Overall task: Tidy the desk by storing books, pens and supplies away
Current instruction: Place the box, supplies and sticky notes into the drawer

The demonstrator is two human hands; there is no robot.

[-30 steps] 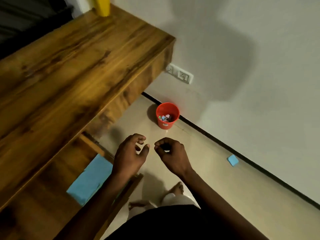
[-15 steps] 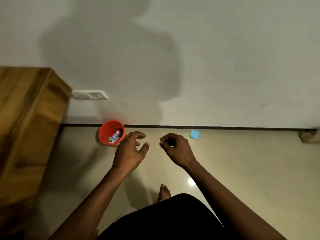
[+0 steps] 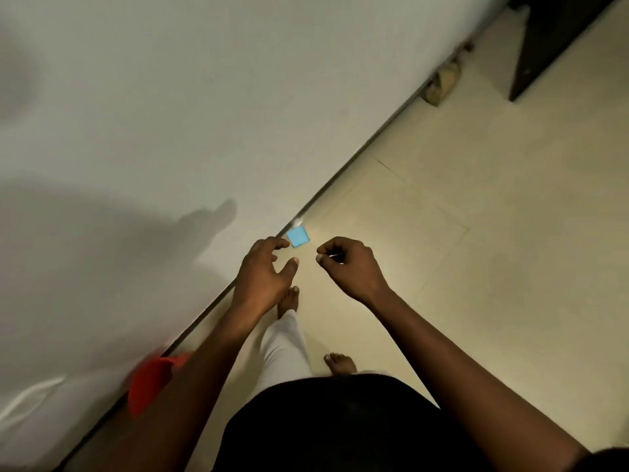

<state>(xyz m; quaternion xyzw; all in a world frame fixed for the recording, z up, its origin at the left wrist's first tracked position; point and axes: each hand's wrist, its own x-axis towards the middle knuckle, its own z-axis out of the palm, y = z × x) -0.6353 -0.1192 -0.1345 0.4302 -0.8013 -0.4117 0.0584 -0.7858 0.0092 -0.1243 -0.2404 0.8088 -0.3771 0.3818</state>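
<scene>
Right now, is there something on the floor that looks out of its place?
Yes. A small blue square, perhaps a sticky-note pad, lies alone on the floor beside the wall's base, ahead of the open left hand. A desk supply does not belong there.

- You see a light blue square pad [image 3: 298, 237] on the cream floor [image 3: 476, 267].
- The bin [image 3: 149, 383] beside your left arm is red, blurred.
- The wall [image 3: 170, 97] is plain off-white.
- Your trousers [image 3: 282, 345] are white.
</scene>
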